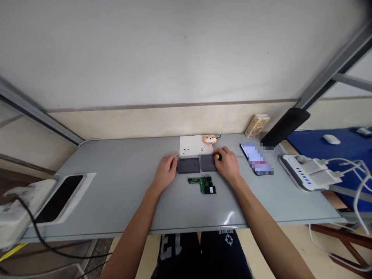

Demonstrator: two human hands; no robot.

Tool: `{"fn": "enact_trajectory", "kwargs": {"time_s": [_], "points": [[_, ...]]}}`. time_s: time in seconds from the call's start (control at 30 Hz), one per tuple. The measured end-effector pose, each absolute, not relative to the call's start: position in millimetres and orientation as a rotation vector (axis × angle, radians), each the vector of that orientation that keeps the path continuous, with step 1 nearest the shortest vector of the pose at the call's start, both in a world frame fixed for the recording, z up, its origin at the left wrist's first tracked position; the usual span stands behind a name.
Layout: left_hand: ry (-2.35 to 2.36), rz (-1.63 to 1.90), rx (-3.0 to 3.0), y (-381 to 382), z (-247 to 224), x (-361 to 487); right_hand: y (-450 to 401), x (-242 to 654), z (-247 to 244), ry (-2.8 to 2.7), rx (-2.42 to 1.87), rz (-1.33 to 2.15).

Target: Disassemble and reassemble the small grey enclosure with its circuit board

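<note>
My left hand rests on the desk at the left edge of an open, dark grey case half. Its thumb and forefinger are apart, close to the case's edge, and whether they touch it is unclear. My right hand is closed around a small yellow-and-black screwdriver, of which only the end shows. That hand sits over the right side of a second dark case half, partly hiding it. In front of the cases lies a green circuit board with black parts.
Behind the cases, white paper bears several tiny dark screws and an orange animal-faced pouch. A phone, box, black cylinder and power strip stand right. Another phone and cables lie left.
</note>
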State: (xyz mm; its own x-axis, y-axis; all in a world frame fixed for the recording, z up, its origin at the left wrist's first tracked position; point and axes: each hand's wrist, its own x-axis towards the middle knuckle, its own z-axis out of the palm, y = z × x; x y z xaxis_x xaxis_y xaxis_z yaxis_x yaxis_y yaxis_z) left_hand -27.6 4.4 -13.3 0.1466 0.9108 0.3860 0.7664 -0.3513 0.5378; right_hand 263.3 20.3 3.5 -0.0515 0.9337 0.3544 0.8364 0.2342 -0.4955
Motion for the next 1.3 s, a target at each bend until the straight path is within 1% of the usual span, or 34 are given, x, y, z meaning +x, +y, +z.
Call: {"fn": "enact_trajectory", "kwargs": {"time_s": [0.37,0.8,1.03,1.2,1.3], "points": [[1.698,1.047,2.125,-0.2,-15.0,-29.8,19.7,261.0,2.9,-1.901,-1.625,0.186],[1.687,0.995,2.2,3.0,-14.1,-25.7,20.5,262.5,0.4,-1.879,-1.608,0.189],[1.722,1.093,2.043,7.2,-20.0,-26.9,20.9,263.5,-0.3,-1.894,-1.604,0.182],[1.884,0.928,1.708,27.2,2.6,-37.6,21.4,263.7,2.0,-1.887,-1.598,0.199],[1.881,0.825,1.68,42.1,12.6,-47.7,19.4,264.0,7.2,-1.86,-1.566,0.243]]}}
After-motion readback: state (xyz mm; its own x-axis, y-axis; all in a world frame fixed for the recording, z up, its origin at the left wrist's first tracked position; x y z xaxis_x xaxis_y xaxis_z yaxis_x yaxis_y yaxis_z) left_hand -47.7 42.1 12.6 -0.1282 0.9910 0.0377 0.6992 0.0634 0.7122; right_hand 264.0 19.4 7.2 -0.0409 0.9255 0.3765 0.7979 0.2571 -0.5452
